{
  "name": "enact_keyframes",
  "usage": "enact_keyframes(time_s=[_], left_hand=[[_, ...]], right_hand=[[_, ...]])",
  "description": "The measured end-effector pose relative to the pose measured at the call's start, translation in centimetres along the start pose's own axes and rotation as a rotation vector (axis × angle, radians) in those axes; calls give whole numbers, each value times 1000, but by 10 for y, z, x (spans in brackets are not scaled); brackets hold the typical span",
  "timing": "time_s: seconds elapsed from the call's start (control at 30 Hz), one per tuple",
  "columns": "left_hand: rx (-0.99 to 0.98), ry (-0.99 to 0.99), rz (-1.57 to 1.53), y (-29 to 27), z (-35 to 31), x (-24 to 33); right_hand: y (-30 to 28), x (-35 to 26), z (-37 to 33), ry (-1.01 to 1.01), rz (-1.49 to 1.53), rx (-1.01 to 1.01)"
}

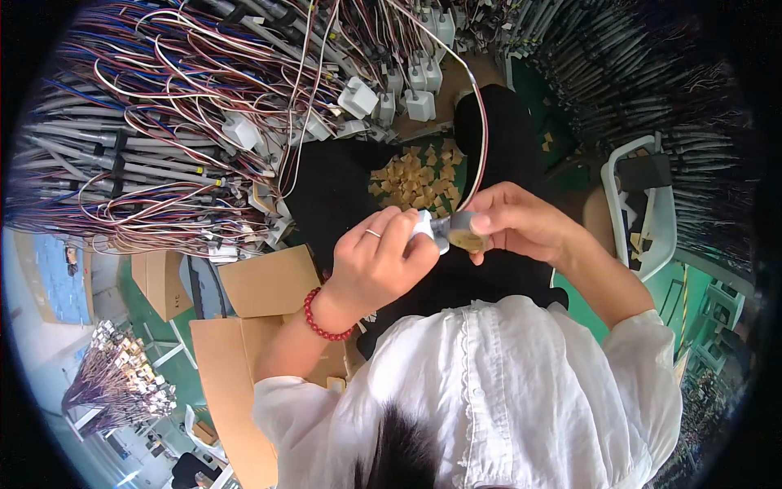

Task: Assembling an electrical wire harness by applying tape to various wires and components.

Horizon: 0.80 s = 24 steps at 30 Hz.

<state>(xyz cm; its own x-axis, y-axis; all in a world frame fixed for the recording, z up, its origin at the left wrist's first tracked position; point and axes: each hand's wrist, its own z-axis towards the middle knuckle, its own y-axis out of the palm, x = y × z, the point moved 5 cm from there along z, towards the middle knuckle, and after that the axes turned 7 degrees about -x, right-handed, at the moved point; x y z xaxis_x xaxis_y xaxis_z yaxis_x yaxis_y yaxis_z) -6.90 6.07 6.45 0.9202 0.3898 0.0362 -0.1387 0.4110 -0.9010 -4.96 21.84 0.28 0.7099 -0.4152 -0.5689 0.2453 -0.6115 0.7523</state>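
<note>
In front of my body, my left hand (376,259) is closed around a white plastic connector (423,223), with a ring and a red bead bracelet on that side. My right hand (521,222) pinches a roll of grey tape (466,236) by its rim, right beside the connector. Between the two, a short grey piece, perhaps tape or cable, meets the connector; its details are too small to tell. A bundle of red, white and dark wires (482,134) runs up and away from behind the tape roll.
Dense wire harnesses (163,90) with white connectors (357,98) fill the left and far side. Dark cables (643,73) hang at right, by a white basket (675,220). Tan paper scraps (415,178) litter the floor. An open cardboard box (220,383) stands at left.
</note>
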Motion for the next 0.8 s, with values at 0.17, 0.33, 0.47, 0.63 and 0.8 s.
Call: enact_keyframes(time_s=[0.17,0.33,0.47,0.63,0.8], left_hand=[[-57,41,129,6,5,7],[-9,-124,-123,10,-6,-9],[63,-428,-585,14,-22,-15],[30,-514,-873,19,-24,-11],[-44,-507,-1188,26,-28,-12]], right_hand=[[8,15,4,-7,253,221],[12,11,-1,-224,131,-77],[-20,15,-15,-319,-386,267],[21,-31,-11,-400,-922,10],[31,-51,-4,-448,-1102,-112]])
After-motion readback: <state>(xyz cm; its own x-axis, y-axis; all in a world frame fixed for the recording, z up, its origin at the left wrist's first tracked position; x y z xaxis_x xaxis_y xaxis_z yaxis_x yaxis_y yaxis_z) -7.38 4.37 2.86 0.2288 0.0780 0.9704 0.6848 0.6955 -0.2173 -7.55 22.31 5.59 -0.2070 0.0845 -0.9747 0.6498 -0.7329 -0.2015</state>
